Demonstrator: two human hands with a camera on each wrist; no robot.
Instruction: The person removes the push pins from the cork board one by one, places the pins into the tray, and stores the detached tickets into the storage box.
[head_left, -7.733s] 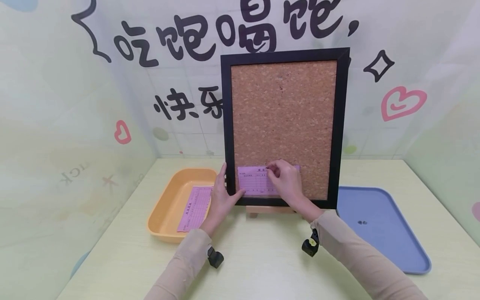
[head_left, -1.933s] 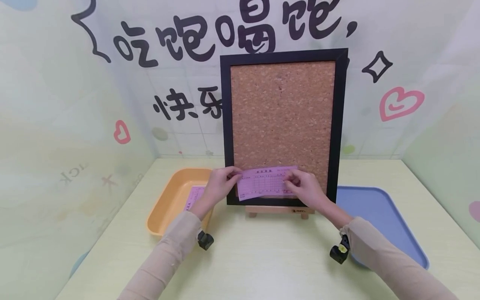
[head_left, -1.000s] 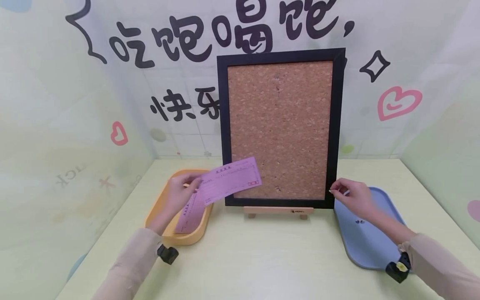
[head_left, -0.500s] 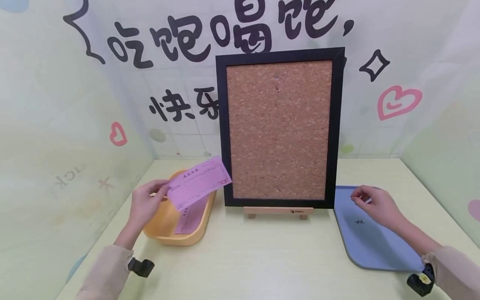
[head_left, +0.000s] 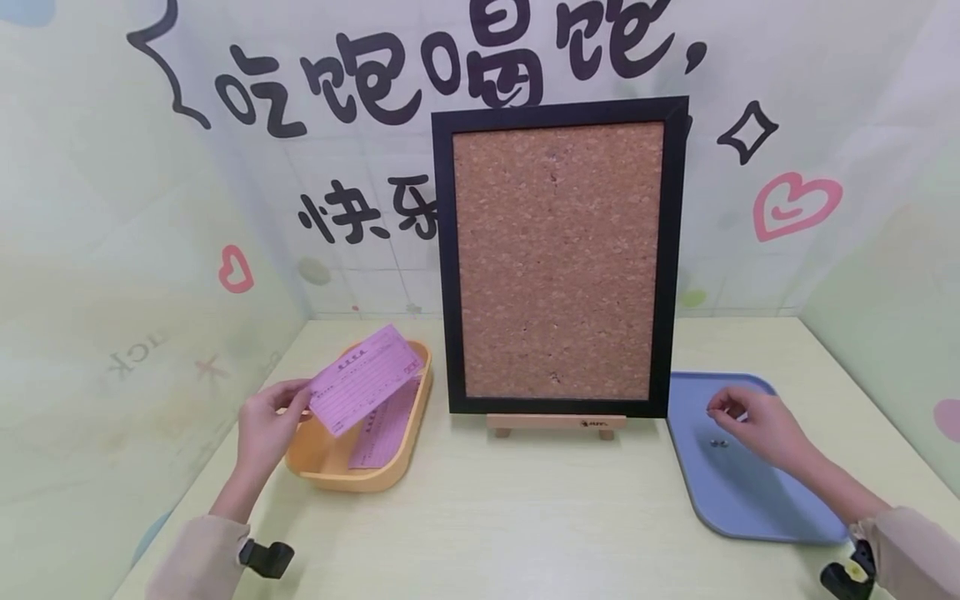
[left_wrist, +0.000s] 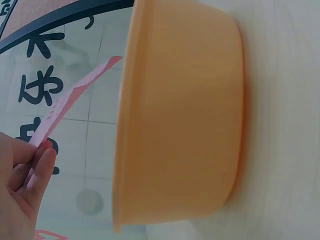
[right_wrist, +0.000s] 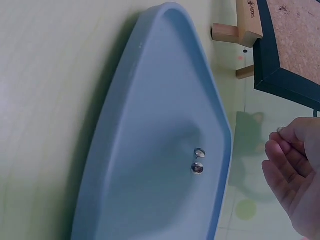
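Left hand (head_left: 266,421) pinches a pink slip (head_left: 365,379) by its lower left corner, thumb and fingers closed on the paper, holding it tilted above the orange tray (head_left: 322,467). Head view shows a second pink slip (head_left: 390,425) lying inside the tray; left wrist view doesn't, since it only catches the tray's outer wall (left_wrist: 185,125) from the side, plus the held slip edge-on (left_wrist: 70,100) between the fingers (left_wrist: 42,167).

Right hand (head_left: 753,421) hovers over the blue tray (head_left: 750,508), fingers curled, thumb and forefinger tips together. Something tiny seems pinched there; can't tell what. Head view shows two pushpins (head_left: 717,443) as one small dark speck on the tray. Right wrist view separates them: two shiny round pins (right_wrist: 198,161) just beside each other, with the hand (right_wrist: 295,175) near but apart from them.

Cork board (head_left: 558,258), black frame, stands upright on a small wooden easel (head_left: 555,423) between the trays, on the pale green counter (head_left: 525,517). Right wrist view shows only the board's corner and the easel's feet (right_wrist: 235,35).
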